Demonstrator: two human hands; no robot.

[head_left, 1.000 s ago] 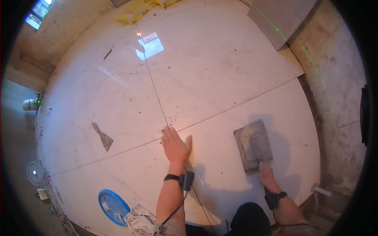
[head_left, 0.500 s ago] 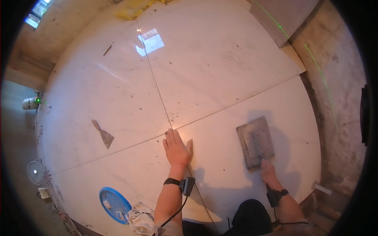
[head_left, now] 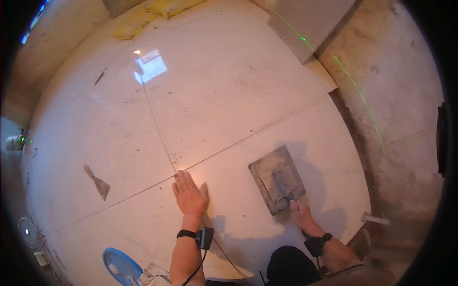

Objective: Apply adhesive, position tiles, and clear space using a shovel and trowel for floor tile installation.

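My left hand lies on the large white floor tiles, fingers extended, fingertips at the crossing of two joints. To its right, my right hand is closed on the near end of the handle of a grey, dirty rectangular float over the near-right tile. A putty knife lies to the left of my left hand. At the lower left, a blue round lid or basin sits beside a crumpled pale cloth.
Yellow bags lie at the far edge. A grey panel and a concrete strip, both crossed by green laser lines, border the right. At the left edge stand a fan and a pale container.
The view has shifted, so the floor and both hands appear further left in the picture. My left hand stays flat by the joint crossing; my right hand still holds the float.
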